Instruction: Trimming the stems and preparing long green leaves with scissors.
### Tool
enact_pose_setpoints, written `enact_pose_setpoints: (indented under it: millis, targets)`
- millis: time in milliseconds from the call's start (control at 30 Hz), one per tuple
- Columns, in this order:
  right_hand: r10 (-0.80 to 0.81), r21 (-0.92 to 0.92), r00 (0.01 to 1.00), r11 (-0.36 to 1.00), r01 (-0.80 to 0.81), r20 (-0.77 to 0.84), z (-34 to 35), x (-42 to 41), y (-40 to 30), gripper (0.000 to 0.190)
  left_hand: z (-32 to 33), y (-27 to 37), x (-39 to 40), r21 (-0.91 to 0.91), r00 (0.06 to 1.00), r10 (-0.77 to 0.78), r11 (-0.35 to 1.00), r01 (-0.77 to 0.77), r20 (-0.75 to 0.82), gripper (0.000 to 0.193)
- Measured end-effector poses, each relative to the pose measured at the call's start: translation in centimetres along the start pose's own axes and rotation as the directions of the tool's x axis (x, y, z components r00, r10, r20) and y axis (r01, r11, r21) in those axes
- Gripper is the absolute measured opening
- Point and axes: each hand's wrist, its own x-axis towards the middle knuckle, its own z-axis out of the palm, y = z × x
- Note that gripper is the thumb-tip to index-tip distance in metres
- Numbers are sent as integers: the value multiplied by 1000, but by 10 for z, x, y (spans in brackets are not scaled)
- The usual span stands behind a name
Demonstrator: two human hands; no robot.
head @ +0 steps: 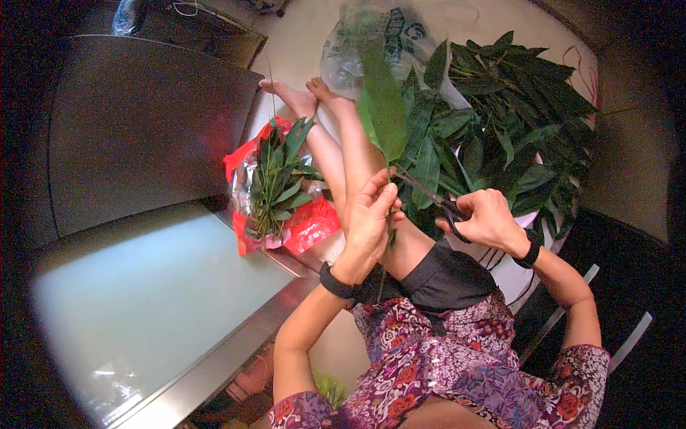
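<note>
My left hand (373, 214) pinches the stem of a long green leaf (383, 102), whose blade points up and away from me. The thin stem trails down below my fingers toward my lap. In my right hand (485, 217) are scissors (453, 212) with dark handles. Their blades reach left to the stem just above my left fingertips; whether they are parted there is too small to tell. Beside my right hand lies a large heap of dark green leafy stems (525, 107). A smaller bunch of leaves with stems (276, 182) rests left of my legs.
A red and clear plastic bag (313, 225) lies under the small bunch. Behind the held leaf is a translucent plastic bag (343, 48) bearing print. At left stand a dark panel (150, 134) and a glass-topped surface with a metal edge (161, 300). My bare legs (359, 145) stretch ahead.
</note>
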Motion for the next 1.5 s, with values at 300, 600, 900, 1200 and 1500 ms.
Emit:
enact_pose_setpoints:
  millis: [300,600,900,1200,1500]
  targets:
    - [-56,26,988,998,60,-142,16,2,3,42,11,-2,1,-172,996,-76,983,66,-48,28]
    - [-68,20,960,997,77,-270,23,0,3,42,24,-8,1,-274,990,-141,952,134,-4,28]
    - [60,186,997,981,-51,-43,20,0,-5,52,28,-17,5,-315,995,-94,946,76,-45,28]
    - [48,159,998,986,-40,-44,19,1,-5,53,21,-23,10,-349,995,-95,933,87,-5,26]
    - [38,187,999,982,-36,-8,31,1,12,48,23,-34,16,-401,986,-165,906,138,-32,25]
